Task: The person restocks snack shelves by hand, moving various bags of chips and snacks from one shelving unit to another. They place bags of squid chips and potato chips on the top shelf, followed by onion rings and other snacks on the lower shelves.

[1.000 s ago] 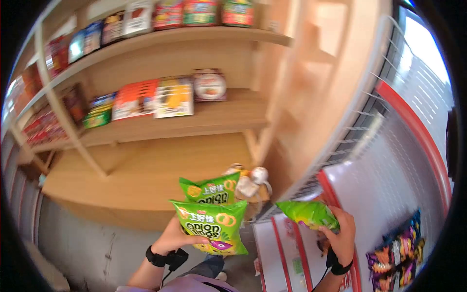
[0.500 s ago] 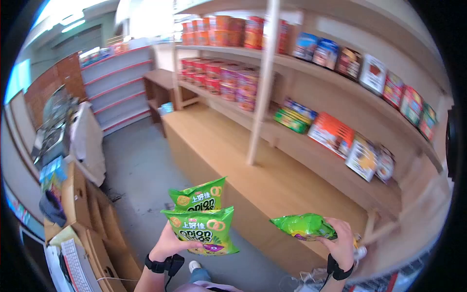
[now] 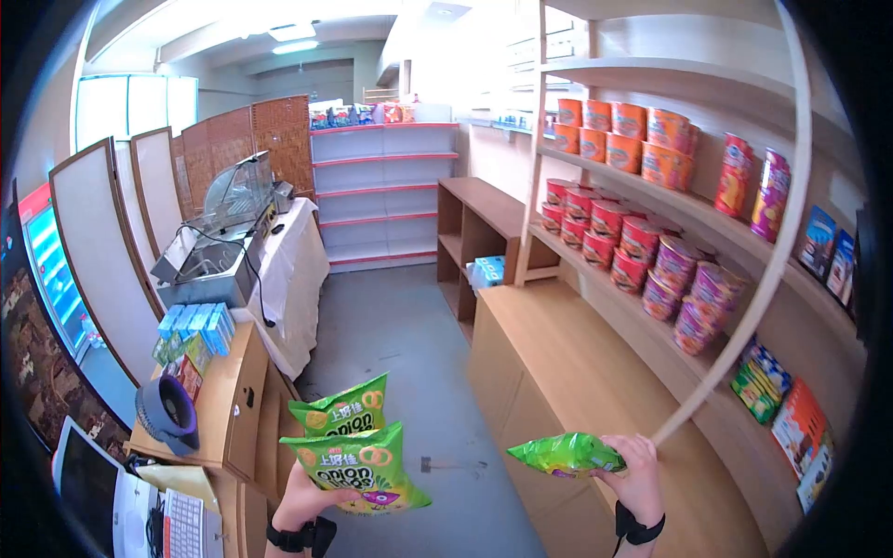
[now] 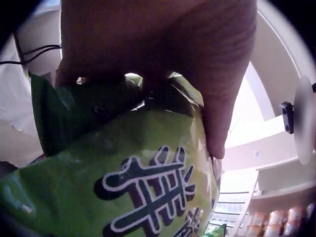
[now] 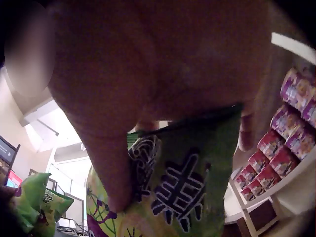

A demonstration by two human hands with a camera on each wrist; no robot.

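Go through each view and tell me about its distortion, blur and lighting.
Head view: strong fisheye, so the shelf post bows and a dark vignette rings the frame; ceiling lights glare white; the onion ring bags are sharp. Left wrist view: the left hand is dark and backlit, the bag print close and soft. Right wrist view: the right hand is blurred and fills the frame; the cup noodles are clearer.

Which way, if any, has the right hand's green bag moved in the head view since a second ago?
Yes. The green bag in the right hand was beside a red-edged white rack; it now hangs over the low wooden shelf, carried along as the person turned.
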